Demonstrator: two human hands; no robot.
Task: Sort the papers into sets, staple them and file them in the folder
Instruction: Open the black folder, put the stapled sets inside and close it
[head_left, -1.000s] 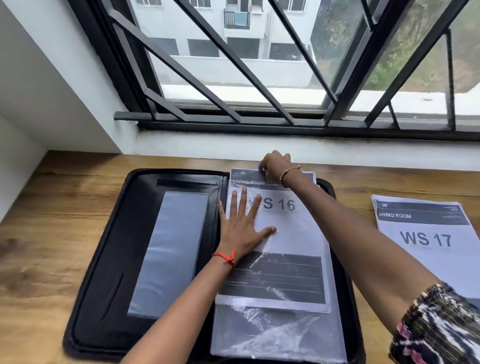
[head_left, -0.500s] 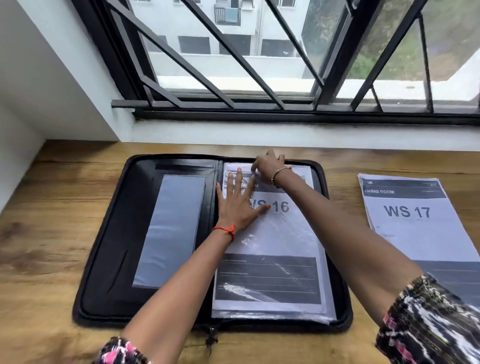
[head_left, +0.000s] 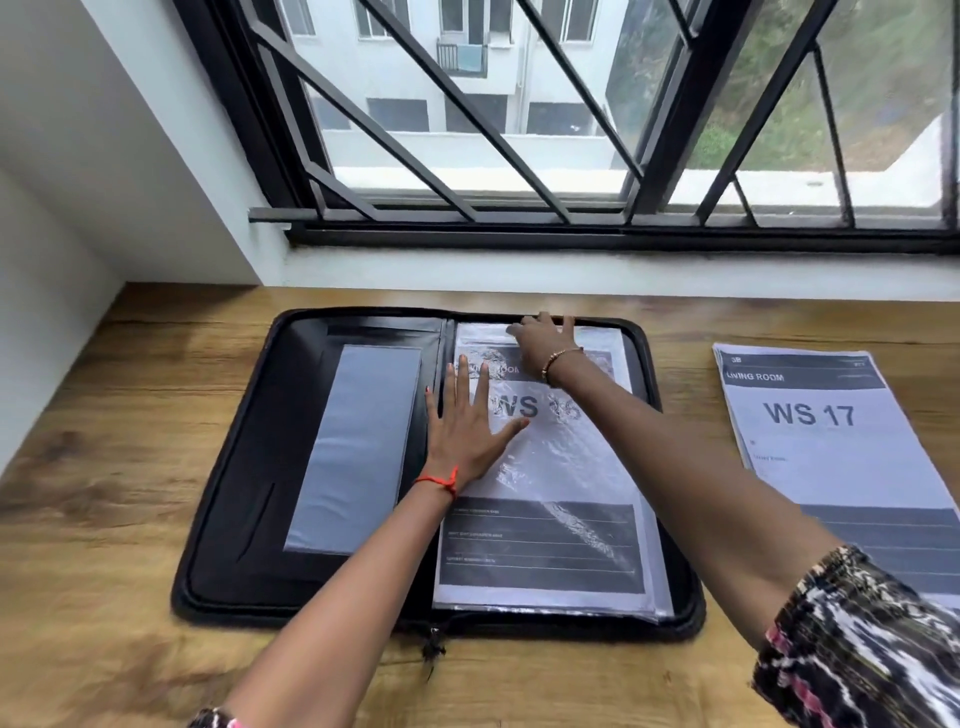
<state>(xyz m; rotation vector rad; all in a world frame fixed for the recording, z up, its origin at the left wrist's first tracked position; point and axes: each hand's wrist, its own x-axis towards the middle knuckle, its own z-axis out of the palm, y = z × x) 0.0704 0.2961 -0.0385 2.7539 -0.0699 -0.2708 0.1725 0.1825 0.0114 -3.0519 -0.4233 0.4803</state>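
Glare on the plastic sleeve (head_left: 627, 358) smears the number on the filed sheet (head_left: 540, 551); my right hand (head_left: 543, 343) covers part of its heading. The WS 17 stack (head_left: 821, 447) runs off the right edge, small print unreadable.

- Daylight comes in through the window (head_left: 519, 130) on the far side, and the scene is bright. The building outside looks pale and washed.
- The far strip of the surface (head_left: 727, 317) has a soft sheen, while the near wood is evenly lit.
- The clear sleeve (head_left: 571, 467) in the folder (head_left: 249, 441) throws white, crinkled glare that smears the "16" of its heading.
- The folder's left pocket reflects flat grey light.
- Shadows are soft and weak.
- Print on the right paper (head_left: 810, 415) reads sharp.
- Wide-angle bend tilts the left wall (head_left: 130, 156) and the window bars.
- The near right cuff (head_left: 857, 649) is soft.
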